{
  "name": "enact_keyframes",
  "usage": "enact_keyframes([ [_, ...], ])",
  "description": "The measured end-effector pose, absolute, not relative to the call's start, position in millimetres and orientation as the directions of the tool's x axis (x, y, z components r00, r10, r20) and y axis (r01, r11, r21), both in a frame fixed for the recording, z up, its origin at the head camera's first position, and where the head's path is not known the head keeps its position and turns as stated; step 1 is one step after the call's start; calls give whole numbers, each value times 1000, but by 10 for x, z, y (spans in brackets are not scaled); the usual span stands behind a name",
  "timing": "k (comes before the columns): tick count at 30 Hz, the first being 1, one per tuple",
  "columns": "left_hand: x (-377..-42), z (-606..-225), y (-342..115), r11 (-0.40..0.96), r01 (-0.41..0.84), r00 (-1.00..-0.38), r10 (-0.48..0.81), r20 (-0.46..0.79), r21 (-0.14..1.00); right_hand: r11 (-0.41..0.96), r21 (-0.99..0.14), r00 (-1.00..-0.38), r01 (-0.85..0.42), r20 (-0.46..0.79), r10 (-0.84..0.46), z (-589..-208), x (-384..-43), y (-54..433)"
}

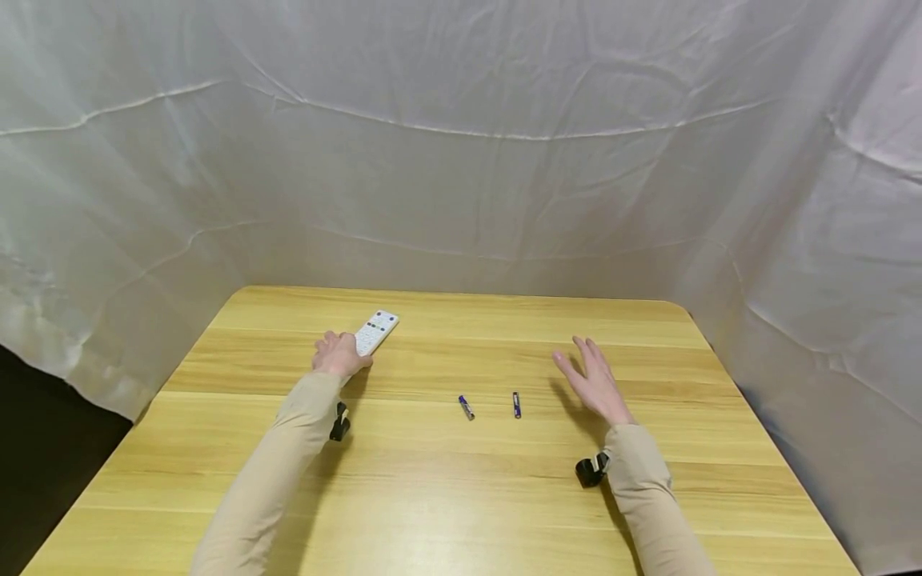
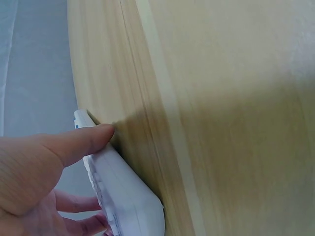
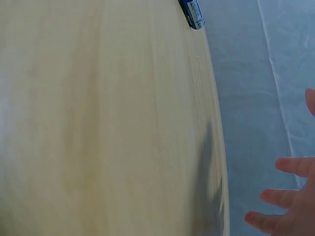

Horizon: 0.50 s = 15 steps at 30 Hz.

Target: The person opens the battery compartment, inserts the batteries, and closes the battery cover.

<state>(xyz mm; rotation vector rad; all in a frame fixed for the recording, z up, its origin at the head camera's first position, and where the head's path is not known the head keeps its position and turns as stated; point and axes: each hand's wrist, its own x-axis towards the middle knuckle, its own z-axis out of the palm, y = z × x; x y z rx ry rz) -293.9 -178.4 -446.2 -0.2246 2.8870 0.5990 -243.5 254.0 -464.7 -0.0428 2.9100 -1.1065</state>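
A white remote control (image 1: 378, 331) with small coloured buttons lies slantwise at the back left of the table. My left hand (image 1: 340, 354) grips it near its lower end. In the left wrist view, the thumb (image 2: 93, 139) lies along one side of the remote control (image 2: 129, 194), and the fingers are round the other side, partly hidden. My right hand (image 1: 596, 387) hovers over the table on the right with its fingers spread, holding nothing. Between the hands lie two small blue batteries, one tilted (image 1: 467, 408) and one nearly straight (image 1: 516, 405).
The wooden table (image 1: 446, 512) has rounded far corners. Pale cloth (image 1: 461, 184) hangs behind it and along both sides. Each wrist carries a small black camera, one on the left (image 1: 339, 422) and one on the right (image 1: 591, 470).
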Motion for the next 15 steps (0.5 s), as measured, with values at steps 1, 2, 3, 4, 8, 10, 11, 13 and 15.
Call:
enact_keyframes([
  [1,-2939,-4462,-1785,907,-181,-972,-108,-208,379,746,-665,-999,-18,-14,-36,-4648,-2435,2542],
  [2,-2940,-4463,-1787,909,-177,-973,-105,-204,378,745,-667,-999,-18,-12,-36,-4647,-2434,2541],
  [3,-2938,-4462,-1788,910,-173,-974,-102,-200,377,744,-668,-999,-20,-12,-38,-4646,-2433,2541],
  [4,-2936,-4460,-1788,911,-169,-975,-100,-196,376,743,-669,-999,-21,-11,-38,-4645,-2432,2541],
  [8,-2922,-4457,-1791,914,-153,-980,-93,-174,376,728,-685,-999,-19,-12,-37,-4640,-2421,2541],
  [10,-2911,-4458,-1795,913,-146,-982,-88,-165,380,721,-693,-999,-16,-14,-36,-4643,-2418,2542],
  [11,-2906,-4461,-1797,913,-142,-984,-86,-159,383,716,-698,-999,-14,-16,-35,-4644,-2416,2544],
  [13,-2895,-4469,-1803,912,-136,-985,-82,-152,386,707,-707,-999,-11,-18,-34,-4649,-2415,2546],
  [15,-2885,-4477,-1807,910,-135,-985,-82,-150,392,702,-712,-999,-11,-19,-36,-4649,-2409,2544],
])
